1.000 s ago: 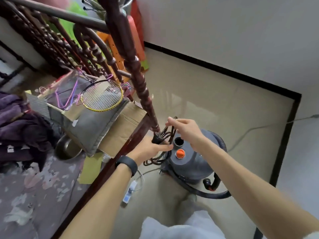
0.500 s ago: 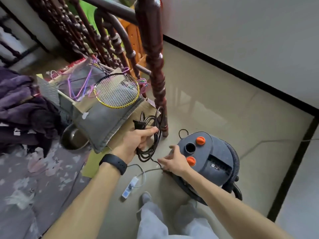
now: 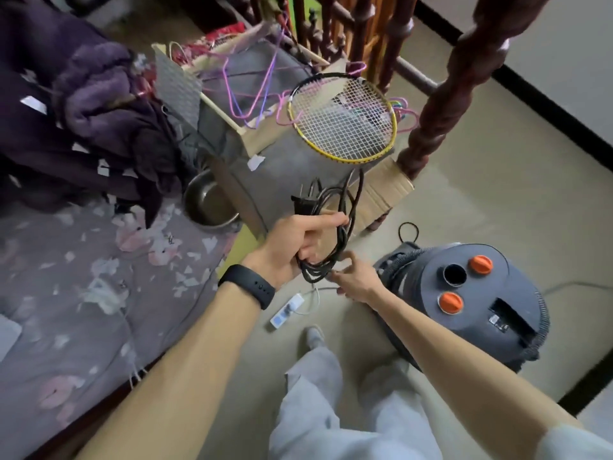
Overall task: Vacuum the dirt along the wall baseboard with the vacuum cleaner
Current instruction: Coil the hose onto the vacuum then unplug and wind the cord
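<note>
Left hand (image 3: pixel 298 247): fingers curled tight round coiled black power cord (image 3: pixel 345 227), plug (image 3: pixel 300 204) sticking up above fist. Right hand (image 3: pixel 356 277): fingertips pinch coil's lowest loop. Black wristband (image 3: pixel 247 287) on left wrist. Vacuum cleaner (image 3: pixel 481 303), grey drum, two orange knobs, on floor just right of right hand; lid label too blurred to read. White power strip (image 3: pixel 287 310) on floor below hands. Black baseboard (image 3: pixel 547 104) well apart.
</note>
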